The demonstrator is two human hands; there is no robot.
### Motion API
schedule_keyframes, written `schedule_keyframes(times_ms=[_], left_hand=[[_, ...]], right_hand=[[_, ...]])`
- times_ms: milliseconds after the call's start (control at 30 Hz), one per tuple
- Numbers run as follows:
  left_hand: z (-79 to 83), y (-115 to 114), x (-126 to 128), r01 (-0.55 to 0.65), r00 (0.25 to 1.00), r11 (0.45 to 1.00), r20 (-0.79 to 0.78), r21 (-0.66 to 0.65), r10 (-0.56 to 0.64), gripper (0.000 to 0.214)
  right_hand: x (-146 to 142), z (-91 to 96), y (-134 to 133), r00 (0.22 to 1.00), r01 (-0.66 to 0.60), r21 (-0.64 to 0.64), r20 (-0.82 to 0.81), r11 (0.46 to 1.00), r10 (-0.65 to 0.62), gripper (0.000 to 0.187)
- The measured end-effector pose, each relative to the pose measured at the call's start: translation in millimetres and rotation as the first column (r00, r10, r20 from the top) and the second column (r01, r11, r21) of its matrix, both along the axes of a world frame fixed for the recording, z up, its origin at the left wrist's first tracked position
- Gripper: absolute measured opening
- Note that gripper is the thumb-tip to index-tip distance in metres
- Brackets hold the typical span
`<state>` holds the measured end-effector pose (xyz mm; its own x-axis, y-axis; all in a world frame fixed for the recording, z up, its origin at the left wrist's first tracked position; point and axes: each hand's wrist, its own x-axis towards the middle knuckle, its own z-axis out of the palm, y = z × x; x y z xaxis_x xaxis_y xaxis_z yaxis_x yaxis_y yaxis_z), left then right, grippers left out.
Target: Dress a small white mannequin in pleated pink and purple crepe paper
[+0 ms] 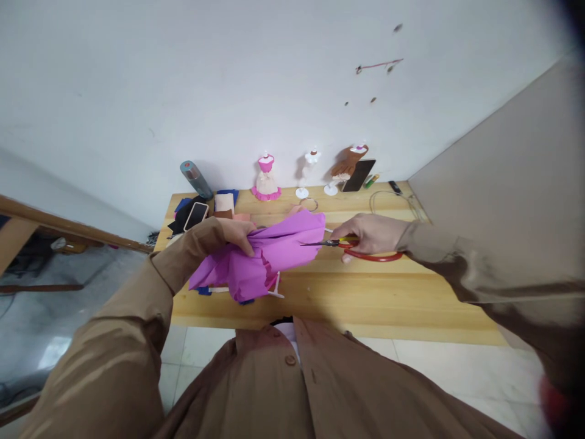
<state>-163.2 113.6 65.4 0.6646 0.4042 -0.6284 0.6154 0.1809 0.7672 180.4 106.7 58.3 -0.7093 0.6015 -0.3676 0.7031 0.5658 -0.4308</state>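
A piece of purple fabric point(292, 244) is gathered in my left hand point(238, 233), whose fingers are closed on its upper left part. Its right end stretches toward the scissors. My right hand point(368, 231) grips red-handled scissors point(372, 256), with the blades pointing left at the right end of the fabric. Whether the blades are apart, and whether they touch the cloth, I cannot tell. Below the fabric, part of a white stand point(277, 292) pokes out. What lies beneath the cloth is mostly hidden.
Along the wall on the wooden table point(365, 299) stand a small form in a pink-and-cream dress point(266, 180), a bare white form point(311, 164) and one in brown point(350, 163). A blue-grey bottle point(196, 180), a phone point(196, 216) and folded cloth point(225, 202) sit left; a dark tablet point(359, 175) leans right.
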Motion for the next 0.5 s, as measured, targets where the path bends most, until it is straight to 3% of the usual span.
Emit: schedule_keyframes(times_ms=[133,267,500], left_hand=[[1.3,1.7,1.6,0.024,0.999,0.999,-0.025,0.033,-0.023,0.025],[2.0,2.4,3.2,0.025,1.0,0.998,-0.017,0.061,-0.024,0.03],[-0.4,2.3,8.7,-0.042,0.998,0.996,-0.039,0.072,0.045,0.043]], right_hand=[[0.2,1.8,-0.1,0.999,-0.014,0.043,0.047,0.999,0.012,0.036],[0.8,1.2,-2.0,0.999,-0.03,0.062,0.037,0.998,0.027,0.046],[-2.4,-1.6,-2.4,0.999,-0.027,0.08,0.044,0.996,0.023,0.048]])
